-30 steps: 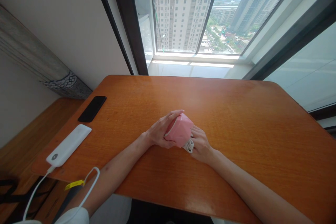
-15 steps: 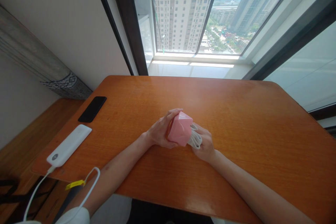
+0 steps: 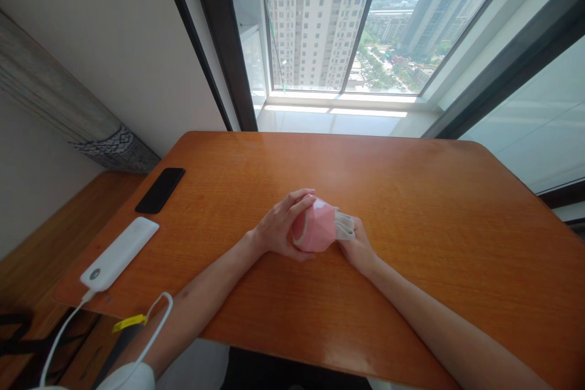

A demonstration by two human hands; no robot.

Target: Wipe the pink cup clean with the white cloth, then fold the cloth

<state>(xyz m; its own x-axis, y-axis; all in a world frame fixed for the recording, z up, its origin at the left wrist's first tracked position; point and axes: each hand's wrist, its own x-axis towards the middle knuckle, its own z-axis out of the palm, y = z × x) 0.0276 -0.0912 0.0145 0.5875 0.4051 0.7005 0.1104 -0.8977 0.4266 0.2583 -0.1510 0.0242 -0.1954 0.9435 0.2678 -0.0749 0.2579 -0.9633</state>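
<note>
Near you, a white power bank and a black phone lie at the worktop edge. At its centre, your left hand clasps the pink pouch, now lower and more compact than a second ago; your right hand pinches its white strap, which has swung to the far side.

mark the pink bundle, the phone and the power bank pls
pink bundle [image 3: 315, 233], head view, middle of its pink face
phone [image 3: 160, 190], head view, centre of the dark screen
power bank [image 3: 119, 253], head view, middle of its white top
</note>
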